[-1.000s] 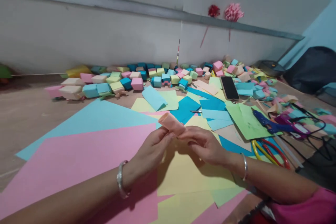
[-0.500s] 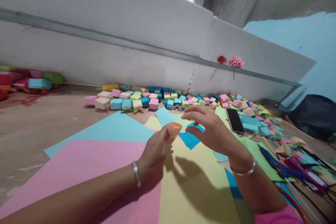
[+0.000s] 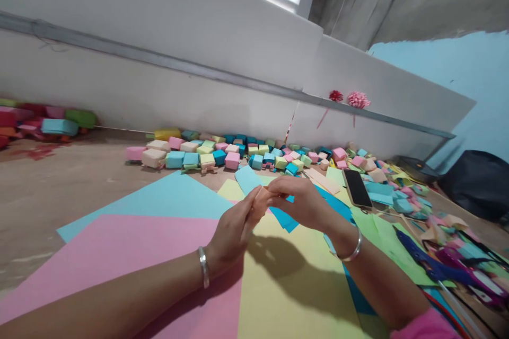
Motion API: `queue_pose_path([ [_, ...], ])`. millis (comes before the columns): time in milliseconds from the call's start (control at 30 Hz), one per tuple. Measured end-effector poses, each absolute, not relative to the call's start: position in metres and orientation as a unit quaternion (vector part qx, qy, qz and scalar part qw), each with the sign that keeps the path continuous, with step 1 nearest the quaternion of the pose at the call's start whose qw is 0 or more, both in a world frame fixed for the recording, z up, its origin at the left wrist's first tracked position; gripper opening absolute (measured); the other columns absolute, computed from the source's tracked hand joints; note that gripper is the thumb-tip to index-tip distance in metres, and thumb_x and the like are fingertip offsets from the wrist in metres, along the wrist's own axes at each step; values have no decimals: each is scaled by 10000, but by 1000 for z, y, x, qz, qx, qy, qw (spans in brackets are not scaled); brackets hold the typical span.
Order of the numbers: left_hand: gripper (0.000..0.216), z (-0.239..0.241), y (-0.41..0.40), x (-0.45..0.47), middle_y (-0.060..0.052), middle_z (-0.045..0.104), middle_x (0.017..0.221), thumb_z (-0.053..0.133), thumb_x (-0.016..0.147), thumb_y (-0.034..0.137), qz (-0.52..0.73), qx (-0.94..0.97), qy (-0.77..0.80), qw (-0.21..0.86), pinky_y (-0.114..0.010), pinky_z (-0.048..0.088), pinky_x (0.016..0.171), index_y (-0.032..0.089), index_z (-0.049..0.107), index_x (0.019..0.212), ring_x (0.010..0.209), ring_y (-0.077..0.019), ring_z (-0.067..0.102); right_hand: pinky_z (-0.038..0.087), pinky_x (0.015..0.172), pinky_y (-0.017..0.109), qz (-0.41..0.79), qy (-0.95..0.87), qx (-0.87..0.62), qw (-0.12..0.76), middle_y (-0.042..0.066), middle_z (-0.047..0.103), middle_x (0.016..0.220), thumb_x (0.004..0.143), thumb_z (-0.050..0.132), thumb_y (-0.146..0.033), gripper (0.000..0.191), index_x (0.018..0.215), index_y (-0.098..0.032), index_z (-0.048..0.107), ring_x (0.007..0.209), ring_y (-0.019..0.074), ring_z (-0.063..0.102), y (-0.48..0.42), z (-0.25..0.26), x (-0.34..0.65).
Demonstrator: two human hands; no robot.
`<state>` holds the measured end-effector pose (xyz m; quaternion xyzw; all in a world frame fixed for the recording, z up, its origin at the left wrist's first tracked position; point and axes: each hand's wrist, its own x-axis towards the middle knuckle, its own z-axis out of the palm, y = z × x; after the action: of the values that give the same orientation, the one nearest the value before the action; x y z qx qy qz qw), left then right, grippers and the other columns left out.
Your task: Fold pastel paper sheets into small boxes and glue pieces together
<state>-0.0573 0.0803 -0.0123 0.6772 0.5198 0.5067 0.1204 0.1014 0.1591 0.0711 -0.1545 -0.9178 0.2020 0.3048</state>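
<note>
A small folded piece of orange paper [image 3: 260, 202] is held up between both hands, above the sheets. My left hand [image 3: 233, 228] grips its lower left side between thumb and fingers. From the right, the fingers of my right hand [image 3: 300, 201] pinch its upper edge, hiding part of it. Below lie a yellow paper sheet [image 3: 298, 286], a pink paper sheet [image 3: 151, 254] and a light blue paper sheet [image 3: 159, 201]. Darker blue paper [image 3: 286, 217] lies just behind my right hand.
Rows of small folded paper boxes [image 3: 233, 160] line the wall. To the right are a phone [image 3: 357, 188], green paper [image 3: 382, 238], a dark blue glue gun [image 3: 421, 259] with cables, and paper scraps. A black bag [image 3: 477, 185] stands far right.
My right hand has moved left and down from its raised, open position and closed on the orange paper. My left hand still holds the paper in nearly the same place.
</note>
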Motion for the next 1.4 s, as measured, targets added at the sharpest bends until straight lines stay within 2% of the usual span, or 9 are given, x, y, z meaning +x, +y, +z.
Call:
queue_pose_path([
  [133,391,-19,81,-61,-71,629,1273,394,975,308,512,678,512,124,-307,492,904,235,460,1353,1091,-207,624,408,571,235,187,-899,-151,365,-6,613,629,825,653,-164,148,679,-173,627,579,98,508,174,52,92],
  [267,315,-19,83,-62,-14,721,959,443,963,296,513,651,530,180,-250,510,741,235,520,1262,847,-156,689,384,552,233,191,-890,-139,389,3,601,601,830,655,-228,199,647,-167,608,556,97,493,180,44,89],
  [467,224,-20,85,-63,-5,727,841,467,954,349,511,648,526,204,-224,482,641,201,632,984,757,-143,683,348,528,234,191,-879,-124,419,-4,553,604,854,607,-245,227,642,-172,576,556,94,458,171,51,94],
  [833,320,59,78,-52,-22,698,736,401,968,367,420,770,479,39,-224,423,578,169,611,829,613,-131,598,321,523,246,110,-808,-117,566,-39,470,560,867,606,-263,256,639,-182,524,527,82,397,154,92,123],
  [1000,451,55,76,-46,6,518,592,304,976,459,349,749,555,-93,-244,359,551,184,503,679,545,-128,447,346,565,251,58,-806,-58,586,-29,469,584,913,554,-342,303,658,-188,498,555,91,417,152,88,122],
  [1100,519,34,91,-55,-60,597,732,205,973,492,300,741,592,-105,-299,424,682,174,543,741,700,-180,530,360,608,269,-9,-815,-71,574,5,506,639,963,433,-358,307,716,-194,513,631,127,469,159,60,106],
  [1200,540,19,95,-76,-123,667,1006,255,944,551,208,759,613,-70,-353,437,869,162,629,959,979,-239,576,346,589,278,-28,-843,-94,529,35,556,697,985,360,-377,326,776,-201,539,663,145,502,167,35,94],
  [1300,652,9,71,-105,-182,522,1378,350,892,616,109,753,648,-19,-438,374,1010,138,541,1292,1269,-322,456,341,603,292,-15,-857,-93,507,56,581,742,991,343,-384,330,796,-207,542,697,164,525,169,23,90],
  [1400,746,0,30,-125,-207,411,1478,401,850,668,28,719,694,25,-556,349,1009,148,495,1377,1347,-421,366,361,655,303,23,-860,-83,504,78,593,790,989,345,-400,334,792,-208,535,747,185,539,166,14,85],
])
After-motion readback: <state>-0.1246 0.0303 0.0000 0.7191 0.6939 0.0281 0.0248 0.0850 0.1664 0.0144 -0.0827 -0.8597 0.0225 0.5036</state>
